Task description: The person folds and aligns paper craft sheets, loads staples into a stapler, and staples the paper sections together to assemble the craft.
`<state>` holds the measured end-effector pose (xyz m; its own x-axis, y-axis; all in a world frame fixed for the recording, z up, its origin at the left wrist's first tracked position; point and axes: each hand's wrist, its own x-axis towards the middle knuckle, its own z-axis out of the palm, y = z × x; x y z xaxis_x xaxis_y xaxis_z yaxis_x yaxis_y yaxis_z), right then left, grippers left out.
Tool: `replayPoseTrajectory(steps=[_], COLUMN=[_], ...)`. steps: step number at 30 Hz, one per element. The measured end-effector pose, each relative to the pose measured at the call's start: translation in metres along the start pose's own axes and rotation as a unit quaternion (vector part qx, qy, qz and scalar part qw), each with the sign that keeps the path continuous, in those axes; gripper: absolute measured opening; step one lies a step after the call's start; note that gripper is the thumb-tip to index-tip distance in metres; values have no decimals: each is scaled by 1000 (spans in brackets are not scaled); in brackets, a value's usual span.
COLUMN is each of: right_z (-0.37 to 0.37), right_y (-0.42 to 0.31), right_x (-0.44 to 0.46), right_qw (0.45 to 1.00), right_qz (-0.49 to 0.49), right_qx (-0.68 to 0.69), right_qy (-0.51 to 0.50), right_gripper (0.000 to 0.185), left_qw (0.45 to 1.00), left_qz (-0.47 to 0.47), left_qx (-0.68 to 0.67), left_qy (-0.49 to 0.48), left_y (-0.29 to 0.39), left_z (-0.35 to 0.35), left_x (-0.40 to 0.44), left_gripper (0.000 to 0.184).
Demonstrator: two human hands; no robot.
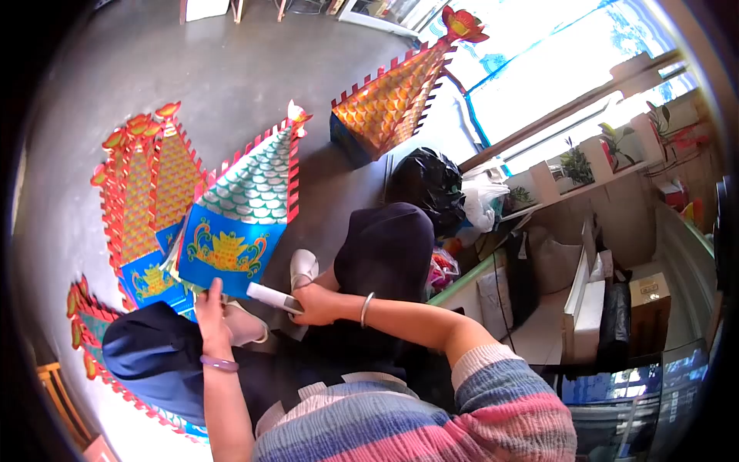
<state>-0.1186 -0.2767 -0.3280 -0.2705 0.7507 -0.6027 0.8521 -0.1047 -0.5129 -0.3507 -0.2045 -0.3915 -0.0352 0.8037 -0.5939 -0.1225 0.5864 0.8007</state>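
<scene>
A folded-paper tower [239, 223] leans in front of me, with a blue base, a yellow printed emblem, green-and-white scale pattern and red fringed edges. My left hand [212, 309], with a purple bangle on its wrist, pinches the bottom edge of the blue base. My right hand [314, 304], wearing a silver bangle, is closed around a white stick-like tube [271, 296]. The tube points left toward the tower's lower corner, and its exact kind is unclear. Between my hands, part of a light shoe [245, 323] shows below the base.
Several orange-scaled paper towers [138, 200] stand at the left, and another orange tower [392, 100] stands farther back. More fringed pieces [96, 339] lie by my left knee. At the right are a black plastic bag [429, 181], a white bag [483, 202] and a cardboard box [650, 312].
</scene>
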Motion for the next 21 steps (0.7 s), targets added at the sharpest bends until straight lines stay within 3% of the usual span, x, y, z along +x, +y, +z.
replayPoseTrajectory(steps=[1, 3, 5, 6, 9, 10, 13, 14, 17, 18, 21], right_z=[0, 4, 0, 3, 2, -6, -2, 2, 0, 15, 20], right_y=[0, 5, -1, 0, -14, -19, -19, -18, -10, 0, 16], right_x=[-3, -9, -18, -18, -24, -27, -26, -22, -13, -1, 23], right_qw=[1000, 999, 998, 995, 985, 976, 963, 956, 950, 931, 927], right_qz=[-17, -46, -63, -99, -108, -130, -191, -216, -247, -267, -146], right_qx=[0, 18, 15, -4, 108, 170, 177, 184, 169, 180, 320], right_qy=[6, 19, 12, 9, 74, 38, 70, 70, 86, 172, 128], right_gripper=[32, 32, 32, 42, 55, 64, 60, 59, 57, 46, 34], left_qw=[987, 969, 953, 955, 943, 931, 921, 897, 859, 835, 795], left_qz=[39, 16, 113, 135, 286, 318, 374, 432, 488, 517, 567], left_qx=[-157, -232, -270, -204, -96, -142, -70, -8, 111, 152, 193], left_qy=[-14, 90, 79, 168, 144, 110, 81, 91, 106, 110, 94], left_y=[9, 44, 25, 21, 32, 52, 88, 87, 127, 130, 123], left_z=[0, 2, -20, -23, -16, -2, 27, 27, 47, 46, 42], left_x=[10, 10, 63, 81, 88, 71, 43, 53, -4, -13, -32], left_gripper=[28, 27, 26, 23, 21, 20, 17, 16, 15, 14, 14])
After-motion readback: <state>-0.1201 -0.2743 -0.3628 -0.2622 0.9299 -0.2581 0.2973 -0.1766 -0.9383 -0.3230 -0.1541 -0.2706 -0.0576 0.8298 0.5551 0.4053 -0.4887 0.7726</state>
